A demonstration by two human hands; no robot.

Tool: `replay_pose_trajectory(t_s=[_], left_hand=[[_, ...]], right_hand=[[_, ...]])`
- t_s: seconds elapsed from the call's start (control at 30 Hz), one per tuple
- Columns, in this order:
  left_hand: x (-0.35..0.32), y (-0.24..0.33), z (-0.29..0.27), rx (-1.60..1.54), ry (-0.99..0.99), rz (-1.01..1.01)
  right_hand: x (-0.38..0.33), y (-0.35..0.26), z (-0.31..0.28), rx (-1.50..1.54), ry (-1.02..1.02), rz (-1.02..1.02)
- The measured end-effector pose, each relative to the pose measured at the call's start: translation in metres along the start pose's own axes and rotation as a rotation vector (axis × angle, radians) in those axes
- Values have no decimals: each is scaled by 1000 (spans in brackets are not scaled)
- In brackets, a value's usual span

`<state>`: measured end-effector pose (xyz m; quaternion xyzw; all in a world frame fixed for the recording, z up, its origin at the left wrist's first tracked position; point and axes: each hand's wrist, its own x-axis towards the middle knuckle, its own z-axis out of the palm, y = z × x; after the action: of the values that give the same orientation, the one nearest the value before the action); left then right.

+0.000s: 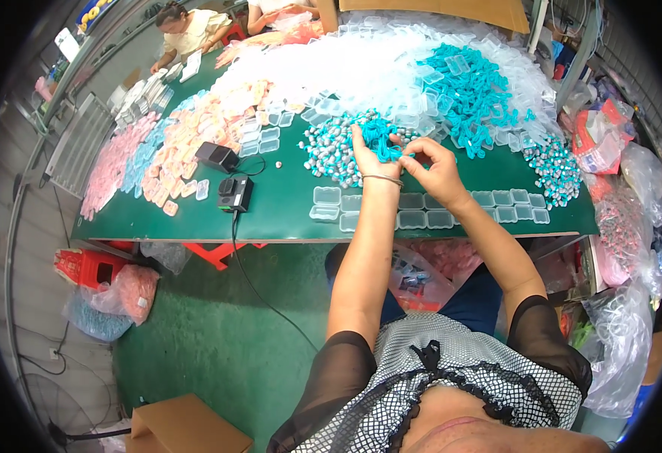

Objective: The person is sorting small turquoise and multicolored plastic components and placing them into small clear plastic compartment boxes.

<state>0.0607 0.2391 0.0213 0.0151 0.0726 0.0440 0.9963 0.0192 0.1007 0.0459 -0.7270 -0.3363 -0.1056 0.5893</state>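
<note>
A bundle of turquoise cords (380,136) lies in my left hand (372,161), its fingers curled round it above the green table. My right hand (434,174) meets it from the right, thumb and forefinger pinched at a strand by the bundle's edge. Behind and beside my left hand spreads a heap of small grey-and-turquoise plugs (329,157). Under my wrists, along the table's front edge, runs a double row of small clear plastic boxes (412,220), lids opened out; my forearms hide some of them.
A large pile of clear boxes (331,64) covers the back, with turquoise cords (463,98) heaped at right. More plugs (553,170) lie far right. Peach cases (187,151) and two black devices (234,194) with a cable are at left. Two people sit across the table.
</note>
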Motion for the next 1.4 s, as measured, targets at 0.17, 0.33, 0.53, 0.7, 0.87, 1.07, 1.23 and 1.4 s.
replay_pose_trajectory(t_s=[0.17,0.33,0.53,0.7,0.87,1.07,1.23,1.4], left_hand=[[-12,30,-8,-2,10,61],[-25,48,-10,-11,7,155],[-41,110,-27,-110,-105,104],[-61,151,-50,-59,-124,184],[-72,160,-78,-88,-92,184],[-72,159,-89,-109,-111,218],[-75,159,-91,-130,-82,287],[-79,155,-88,-136,-62,336]], right_hand=[[4,8,23,350,21,89],[4,17,33,226,-215,201],[13,17,48,211,-208,186],[7,12,83,-176,-296,-36],[1,14,113,-435,-340,-200],[-7,16,134,-553,-367,-256],[-10,16,143,-636,-339,-359],[-9,15,147,-710,-337,-498]])
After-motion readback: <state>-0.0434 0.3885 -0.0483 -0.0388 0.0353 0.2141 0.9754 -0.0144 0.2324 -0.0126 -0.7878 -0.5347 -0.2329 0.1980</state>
